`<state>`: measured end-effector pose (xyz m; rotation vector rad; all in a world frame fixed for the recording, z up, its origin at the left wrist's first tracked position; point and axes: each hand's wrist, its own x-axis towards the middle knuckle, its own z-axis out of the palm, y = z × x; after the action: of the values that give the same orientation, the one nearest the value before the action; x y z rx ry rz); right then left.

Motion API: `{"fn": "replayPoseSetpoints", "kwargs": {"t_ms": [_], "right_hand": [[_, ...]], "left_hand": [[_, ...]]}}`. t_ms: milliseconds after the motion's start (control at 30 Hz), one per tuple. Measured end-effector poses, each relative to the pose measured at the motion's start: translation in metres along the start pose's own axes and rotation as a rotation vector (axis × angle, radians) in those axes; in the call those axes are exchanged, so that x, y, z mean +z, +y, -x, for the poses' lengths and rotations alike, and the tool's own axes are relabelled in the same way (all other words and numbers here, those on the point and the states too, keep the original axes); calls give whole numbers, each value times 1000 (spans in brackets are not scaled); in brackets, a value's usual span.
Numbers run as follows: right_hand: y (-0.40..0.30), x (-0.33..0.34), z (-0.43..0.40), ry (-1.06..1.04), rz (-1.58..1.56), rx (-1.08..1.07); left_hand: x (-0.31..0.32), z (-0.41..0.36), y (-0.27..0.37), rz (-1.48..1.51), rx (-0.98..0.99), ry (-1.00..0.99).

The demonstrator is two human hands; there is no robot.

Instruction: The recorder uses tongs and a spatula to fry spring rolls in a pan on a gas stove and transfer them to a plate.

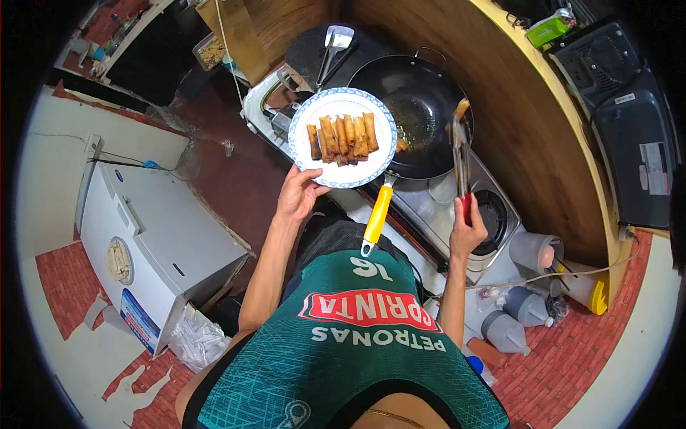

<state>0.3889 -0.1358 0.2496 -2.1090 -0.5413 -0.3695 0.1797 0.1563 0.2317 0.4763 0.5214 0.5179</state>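
My left hand (299, 192) grips the near rim of a white plate with a blue patterned border (343, 176). Several browned fried rolls (348, 137) lie side by side on it. In my right hand (469, 228) are metal tongs with red grips (460, 155); their tips hold a fried roll (461, 109) over the right side of a black wok (407, 69). Oil glistens in the wok, and a small browned piece (401, 145) shows beside the plate's edge. The wok's yellow handle (378, 214) points towards my body.
Under the wok stands a gas stove (447, 214) with a bare burner (490, 220) at right. A metal turner (340, 38) rests beyond the plate. Plastic jugs (504, 330) stand at lower right. A white freezer (155, 214) is at left, bearing a plate of pale rolls (118, 261).
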Motion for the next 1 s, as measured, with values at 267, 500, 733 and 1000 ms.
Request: {"fn": "replayPoseSetpoints", "kwargs": {"t_ms": [267, 500, 733, 1000], "right_hand": [[-28, -14, -2, 26, 0, 33], [-35, -14, 36, -98, 18, 110], [-118, -17, 41, -284, -68, 137], [-163, -9, 30, -514, -11, 209]], "left_hand": [[-23, -8, -5, 22, -10, -74], [-11, -5, -13, 9, 46, -31], [-16, -12, -22, -35, 69, -57], [7, -14, -33, -56, 106, -7]]}}
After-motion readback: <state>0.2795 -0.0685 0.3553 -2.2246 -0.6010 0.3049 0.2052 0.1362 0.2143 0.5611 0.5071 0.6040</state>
